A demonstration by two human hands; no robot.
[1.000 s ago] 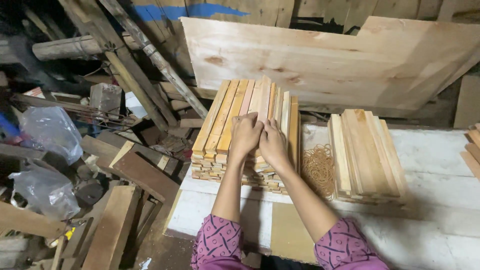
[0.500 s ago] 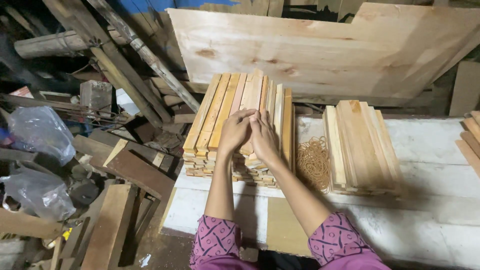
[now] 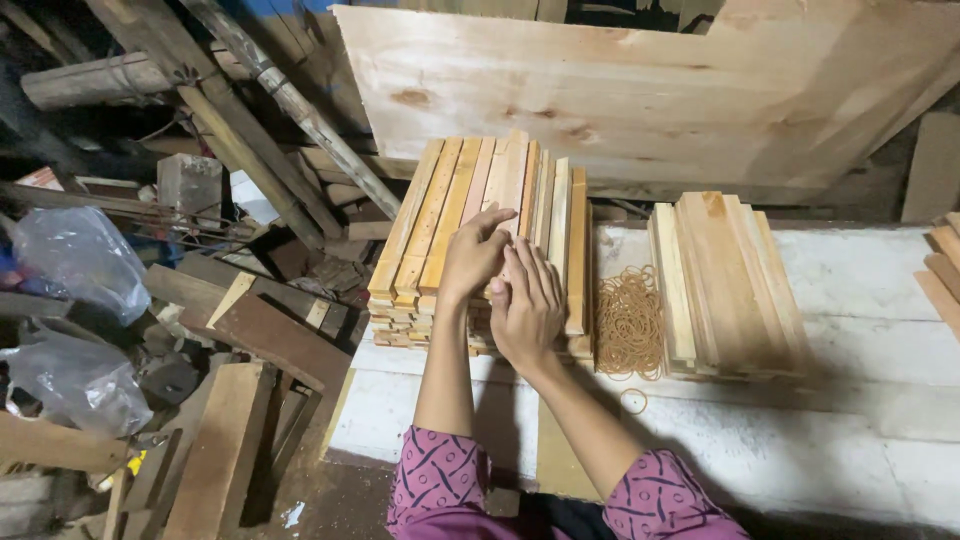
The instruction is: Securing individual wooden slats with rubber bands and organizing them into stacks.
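Note:
A stack of thin wooden slats [image 3: 440, 215] lies on the white-painted bench [image 3: 860, 420] in front of me. My left hand [image 3: 472, 252] rests on top of the stack, fingers curled over a slat near the middle. My right hand [image 3: 527, 305] lies flat against the near end of the same slats, just right of and touching the left hand. Whether either hand grips a slat cannot be made out. A loose heap of tan rubber bands [image 3: 628, 320] sits right of the stack. A second, lower pile of slats [image 3: 725, 285] lies beyond the bands.
A large plywood sheet [image 3: 640, 90] leans behind the bench. Scrap planks and beams [image 3: 250, 330] crowd the floor at left, with clear plastic bags [image 3: 75, 260]. More wood ends [image 3: 945, 265] show at the right edge. A single rubber band [image 3: 632, 401] lies near the bench front.
Both hands stay on the slat stack. The left hand's fingers have spread forward over the top, and the right hand has slid lower toward the near end.

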